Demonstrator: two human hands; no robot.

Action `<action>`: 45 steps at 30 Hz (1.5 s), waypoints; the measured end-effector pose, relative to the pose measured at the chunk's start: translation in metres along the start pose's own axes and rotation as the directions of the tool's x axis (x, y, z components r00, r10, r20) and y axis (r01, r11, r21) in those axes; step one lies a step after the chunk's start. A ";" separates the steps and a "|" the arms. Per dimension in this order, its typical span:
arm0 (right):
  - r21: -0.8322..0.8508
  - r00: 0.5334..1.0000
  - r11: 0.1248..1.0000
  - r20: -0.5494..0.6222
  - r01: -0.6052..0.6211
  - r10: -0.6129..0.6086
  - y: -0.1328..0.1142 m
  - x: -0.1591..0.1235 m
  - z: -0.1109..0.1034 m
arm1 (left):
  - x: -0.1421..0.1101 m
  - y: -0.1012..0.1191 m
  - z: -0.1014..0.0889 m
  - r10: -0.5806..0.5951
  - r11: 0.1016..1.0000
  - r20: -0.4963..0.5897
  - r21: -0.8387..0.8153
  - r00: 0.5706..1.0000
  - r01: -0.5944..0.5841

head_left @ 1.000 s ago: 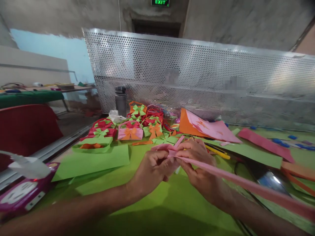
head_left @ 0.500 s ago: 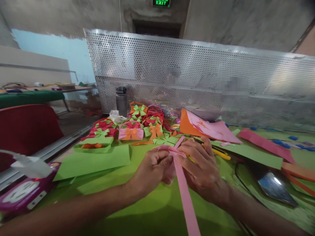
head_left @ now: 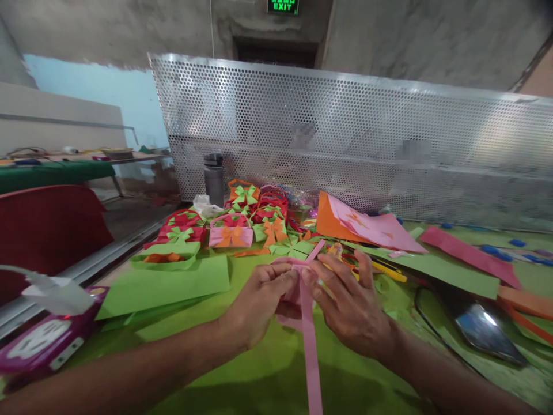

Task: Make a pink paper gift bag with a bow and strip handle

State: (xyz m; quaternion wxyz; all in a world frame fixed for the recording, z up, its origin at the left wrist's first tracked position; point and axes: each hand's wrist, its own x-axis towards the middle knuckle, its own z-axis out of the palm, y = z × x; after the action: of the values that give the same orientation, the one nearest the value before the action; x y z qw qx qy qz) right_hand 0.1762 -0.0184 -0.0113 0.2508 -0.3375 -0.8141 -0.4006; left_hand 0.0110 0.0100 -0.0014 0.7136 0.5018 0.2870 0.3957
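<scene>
My left hand (head_left: 254, 302) is closed, pinching a folded pink paper piece (head_left: 292, 295) above the green table top. A long pink paper strip (head_left: 310, 346) crosses that piece; one end points up and away, while the other hangs toward me. My right hand (head_left: 356, 308) grips the strip where it meets the folded piece, thumb and forefinger close to my left thumb. Its other fingers are bent and partly raised. The fingers hide much of the spot where strip and piece meet.
Small paper bags with bows (head_left: 231, 235) and a dark bottle (head_left: 213, 180) stand behind my hands. Green sheets (head_left: 173, 285) lie left, beside a purple power strip (head_left: 60, 346). To the right are a yellow cutter (head_left: 389, 271) and a phone (head_left: 490, 334). A perforated metal panel (head_left: 268, 104) rises behind.
The strip's near end has swung left and now hangs nearly straight down. My right fingertips have shifted left onto the strip, closer to my left thumb.
</scene>
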 end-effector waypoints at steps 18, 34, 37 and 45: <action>0.499 0.893 0.785 -0.048 -0.367 0.448 -0.001 0.013 -0.005 | -0.002 0.013 -0.002 0.410 0.743 0.052 0.560 0.911 -0.367; 0.587 0.857 0.665 0.101 -0.461 0.505 -0.002 0.015 -0.009 | -0.002 0.005 -0.002 0.491 0.640 0.093 0.636 0.866 -0.431; 0.612 0.809 0.596 0.129 -0.520 0.573 -0.001 0.016 -0.008 | -0.003 0.003 -0.002 0.483 0.664 0.071 0.620 0.873 -0.418; 0.632 0.682 0.406 0.278 -0.660 0.676 0.001 0.013 -0.004 | -0.003 0.004 -0.002 0.504 0.702 0.060 0.552 0.861 -0.450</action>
State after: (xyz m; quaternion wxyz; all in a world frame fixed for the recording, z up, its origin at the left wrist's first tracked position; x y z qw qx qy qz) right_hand 0.1686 -0.0171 0.0004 0.5042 -0.5097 -0.6942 0.0633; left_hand 0.0067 0.0087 0.0021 0.3976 0.7220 0.2818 0.4911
